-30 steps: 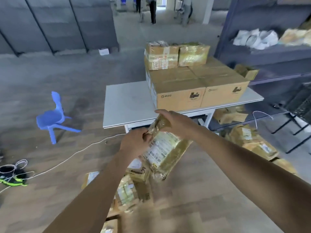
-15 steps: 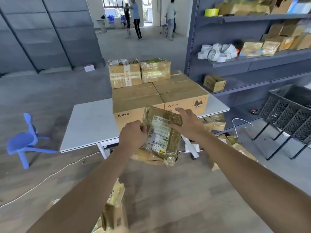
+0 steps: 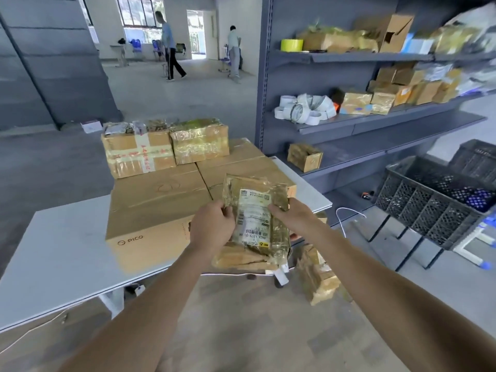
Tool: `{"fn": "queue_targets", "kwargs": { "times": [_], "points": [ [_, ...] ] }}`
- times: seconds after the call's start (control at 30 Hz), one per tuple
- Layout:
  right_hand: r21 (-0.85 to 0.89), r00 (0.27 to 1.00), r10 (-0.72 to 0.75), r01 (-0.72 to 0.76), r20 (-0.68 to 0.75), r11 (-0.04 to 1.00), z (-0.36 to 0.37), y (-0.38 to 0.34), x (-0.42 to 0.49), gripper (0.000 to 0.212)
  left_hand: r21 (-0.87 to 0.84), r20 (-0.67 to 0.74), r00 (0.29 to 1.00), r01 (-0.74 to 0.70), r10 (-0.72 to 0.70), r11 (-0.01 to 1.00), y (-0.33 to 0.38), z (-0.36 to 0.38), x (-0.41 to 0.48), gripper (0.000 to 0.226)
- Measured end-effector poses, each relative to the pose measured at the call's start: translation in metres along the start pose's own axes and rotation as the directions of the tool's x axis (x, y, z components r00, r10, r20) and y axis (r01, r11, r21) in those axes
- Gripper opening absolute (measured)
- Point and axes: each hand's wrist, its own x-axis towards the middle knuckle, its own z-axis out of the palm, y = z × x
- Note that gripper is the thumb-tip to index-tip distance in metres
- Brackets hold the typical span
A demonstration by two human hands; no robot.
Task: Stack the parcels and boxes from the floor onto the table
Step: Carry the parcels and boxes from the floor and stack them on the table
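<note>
step: taped parcel [image 3: 257,218] held at worktop [image 3: 53,251] near edge | grip: left hand [image 3: 212,224], right hand [image 3: 292,218] fingers [image 3: 277,210] curled round parcel sides | next: probably laying flat atop boxes [image 3: 161,200]

The flat parcel [image 3: 255,218], wrapped in yellowish film with its white label facing up, is held in the air by the left hand [image 3: 212,226] and the right hand [image 3: 292,216]. It is in front of the white bench [image 3: 53,251]. On the bench two large brown boxes [image 3: 153,210] stand side by side, and two smaller taped boxes [image 3: 137,154] sit on their far part.
</note>
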Motion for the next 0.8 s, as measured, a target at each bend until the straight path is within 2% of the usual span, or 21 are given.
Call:
{"fn": "queue_targets", "kwargs": {
  "times": [0.1, 0.27, 0.4, 0.5, 0.63, 0.73, 0.8],
  "points": [
    [0.062, 1.0, 0.024, -0.024, -0.004, 0.998, -0.013, -0.009, 0.044, 0.052, -0.05, 0.009, 1.0, -0.018, 0.018, 0.999, 0.005, 0.018, 0.054, 0.039],
    [0.025, 1.0, 0.011, -0.011, -0.013, 1.0, -0.03, -0.032, 0.11, 0.065, -0.092, 0.03, 1.0, 0.012, -0.009, 0.996, 0.012, 0.038, 0.133, 0.031],
    [-0.008, 1.0, 0.006, -0.006, -0.002, 1.0, -0.04, -0.046, 0.155, 0.06, -0.142, 0.067, 0.998, -0.003, 0.012, 0.99, 0.015, 0.051, 0.177, 0.025],
    [-0.008, 1.0, -0.026, 0.026, -0.017, 1.0, -0.047, -0.049, 0.191, 0.054, -0.117, 0.101, 0.995, 0.0, 0.011, 0.993, 0.018, 0.06, 0.205, 0.024],
    [-0.058, 0.996, -0.064, 0.06, -0.059, 0.996, -0.054, -0.048, 0.241, 0.052, -0.12, 0.201, 0.98, 0.019, 0.006, 0.993, 0.021, 0.076, 0.241, 0.022],
    [-0.086, 0.995, -0.087, 0.083, -0.048, 0.993, -0.06, -0.052, 0.283, 0.064, -0.199, 0.267, 0.964, 0.044, 0.011, 0.979, 0.022, 0.092, 0.268, 0.018],
    [-0.089, 0.992, -0.117, 0.113, -0.041, 0.99, -0.066, -0.056, 0.313, 0.064, -0.232, 0.276, 0.961, 0.054, 0.013, 0.971, 0.025, 0.103, 0.288, 0.022]
  ]
}}
